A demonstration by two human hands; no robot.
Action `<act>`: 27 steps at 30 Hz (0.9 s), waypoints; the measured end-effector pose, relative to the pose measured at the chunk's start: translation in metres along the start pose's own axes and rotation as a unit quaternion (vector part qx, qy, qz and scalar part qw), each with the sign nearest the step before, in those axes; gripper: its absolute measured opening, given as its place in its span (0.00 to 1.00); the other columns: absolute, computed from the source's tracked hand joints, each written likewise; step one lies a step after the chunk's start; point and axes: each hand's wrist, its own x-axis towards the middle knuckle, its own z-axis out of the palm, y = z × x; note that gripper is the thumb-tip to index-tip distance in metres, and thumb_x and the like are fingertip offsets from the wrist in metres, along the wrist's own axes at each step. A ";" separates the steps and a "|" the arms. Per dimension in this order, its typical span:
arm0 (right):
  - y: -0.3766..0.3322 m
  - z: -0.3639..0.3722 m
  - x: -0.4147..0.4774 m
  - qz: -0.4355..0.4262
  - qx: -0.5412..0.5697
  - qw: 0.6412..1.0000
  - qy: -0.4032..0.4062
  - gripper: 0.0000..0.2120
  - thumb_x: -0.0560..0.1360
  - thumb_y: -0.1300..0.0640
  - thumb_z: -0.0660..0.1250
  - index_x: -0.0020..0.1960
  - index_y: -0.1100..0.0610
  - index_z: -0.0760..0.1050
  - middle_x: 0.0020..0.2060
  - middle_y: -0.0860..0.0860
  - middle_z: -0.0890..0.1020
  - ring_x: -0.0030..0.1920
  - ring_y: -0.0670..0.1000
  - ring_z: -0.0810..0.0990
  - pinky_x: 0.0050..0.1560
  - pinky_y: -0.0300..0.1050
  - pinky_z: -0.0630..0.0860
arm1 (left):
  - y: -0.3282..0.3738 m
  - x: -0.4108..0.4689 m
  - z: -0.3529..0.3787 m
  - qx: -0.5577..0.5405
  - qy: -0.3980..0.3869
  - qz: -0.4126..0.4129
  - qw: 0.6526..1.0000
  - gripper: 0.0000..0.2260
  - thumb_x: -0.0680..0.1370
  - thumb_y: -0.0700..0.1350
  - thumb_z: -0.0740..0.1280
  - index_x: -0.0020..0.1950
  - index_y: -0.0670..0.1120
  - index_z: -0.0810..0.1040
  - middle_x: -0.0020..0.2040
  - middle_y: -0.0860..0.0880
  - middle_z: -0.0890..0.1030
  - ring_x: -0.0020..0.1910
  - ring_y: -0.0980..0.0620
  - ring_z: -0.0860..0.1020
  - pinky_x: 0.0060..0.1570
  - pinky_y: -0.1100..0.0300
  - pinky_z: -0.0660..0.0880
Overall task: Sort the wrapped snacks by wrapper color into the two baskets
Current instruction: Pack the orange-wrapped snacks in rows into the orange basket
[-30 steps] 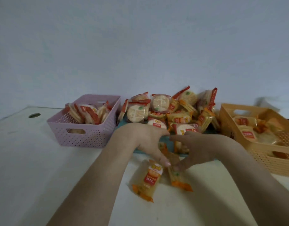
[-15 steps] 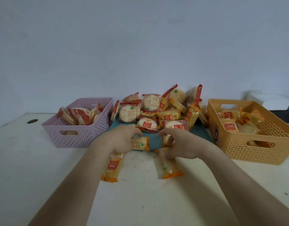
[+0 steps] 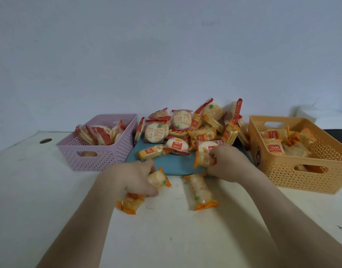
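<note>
Well, both hands are low over the front edge of the teal mat point(image 3: 174, 168) on the white desk point(image 3: 50, 190). The left hand point(image 3: 131, 177) has its grip curled round an orange-edged snack point(image 3: 158, 178), with the fingers wrapped over the top of it. A second orange-edged pack point(image 3: 130, 203) lies on the desk just under that hand; whether the hand touches it I cannot tell. The right hand point(image 3: 230, 161) has its grip closed on a third orange-edged snack point(image 3: 204, 158), held roughly upright over the mat's near right part. Between the two hands a fourth orange-edged pack point(image 3: 201, 192) lies flat on the desk, its far end at the mat's front edge. Behind them the pile of mixed snacks point(image 3: 185, 128) sits on the mat, round red-edged ones and orange-edged ones heaped together. One long yellow pack point(image 3: 151, 151) lies a little apart at the pile's left front. The pink basket point(image 3: 100, 159) stands left of the mat and holds red-edged packs point(image 3: 98, 132). The orange basket point(image 3: 301, 180) stands to the right and holds orange-edged packs point(image 3: 272, 146). A small round hole point(image 3: 45, 141) shows in the desk at far left
</note>
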 end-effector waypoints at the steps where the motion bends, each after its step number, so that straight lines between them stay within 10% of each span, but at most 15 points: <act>1: 0.000 -0.004 -0.001 0.001 0.026 1.000 0.014 0.13 0.69 0.50 0.68 0.33 0.55 0.68 0.34 0.49 0.71 0.34 0.49 0.69 0.31 0.45 0.66 | 0.000 0.000 0.005 0.005 0.005 -0.002 1.000 0.31 0.71 0.60 0.70 0.70 0.55 0.63 0.54 0.54 0.71 0.51 0.52 0.74 0.48 0.57 0.72; 9: -0.033 -0.025 -0.034 0.010 -0.044 0.975 -0.217 0.25 0.75 0.36 0.63 0.61 0.54 0.71 0.51 0.51 0.78 0.47 0.50 0.76 0.40 0.41 0.72 | 0.005 0.002 0.014 -0.055 0.058 0.028 0.996 0.31 0.69 0.49 0.73 0.69 0.56 0.64 0.47 0.57 0.74 0.46 0.55 0.76 0.37 0.60 0.71; 12: -0.042 -0.014 -0.032 -0.012 -0.038 0.979 -0.201 0.25 0.72 0.39 0.68 0.59 0.55 0.67 0.45 0.50 0.75 0.42 0.49 0.75 0.41 0.43 0.73 | 0.002 0.008 0.016 -0.201 0.064 0.054 0.976 0.32 0.68 0.48 0.77 0.68 0.57 0.66 0.54 0.55 0.77 0.50 0.55 0.78 0.47 0.59 0.78; 15: -0.041 -0.006 -0.026 -0.009 0.068 0.977 -0.200 0.22 0.69 0.46 0.73 0.53 0.56 0.67 0.42 0.50 0.74 0.39 0.49 0.72 0.39 0.43 0.71 | 0.002 0.016 0.021 -0.429 0.077 0.080 0.896 0.36 0.65 0.43 0.81 0.68 0.57 0.68 0.59 0.52 0.78 0.56 0.50 0.79 0.59 0.52 0.77; 21: -0.017 0.001 -0.013 0.033 0.417 0.894 -0.162 0.24 0.63 0.54 0.81 0.54 0.62 0.79 0.48 0.56 0.85 0.50 0.56 0.84 0.55 0.57 0.80 | 0.014 0.026 0.033 -0.714 0.081 0.125 0.684 0.19 0.74 0.38 0.72 0.65 0.43 0.76 0.54 0.44 0.85 0.52 0.45 0.83 0.47 0.48 0.81; 27: -0.013 0.001 -0.015 0.055 0.646 0.741 -0.177 0.16 0.74 0.62 0.69 0.62 0.60 0.76 0.55 0.58 0.84 0.55 0.59 0.83 0.59 0.61 0.77 | 0.039 0.024 0.031 -0.749 0.038 0.136 0.647 0.14 0.79 0.46 0.67 0.64 0.48 0.75 0.56 0.42 0.84 0.52 0.40 0.84 0.49 0.43 0.81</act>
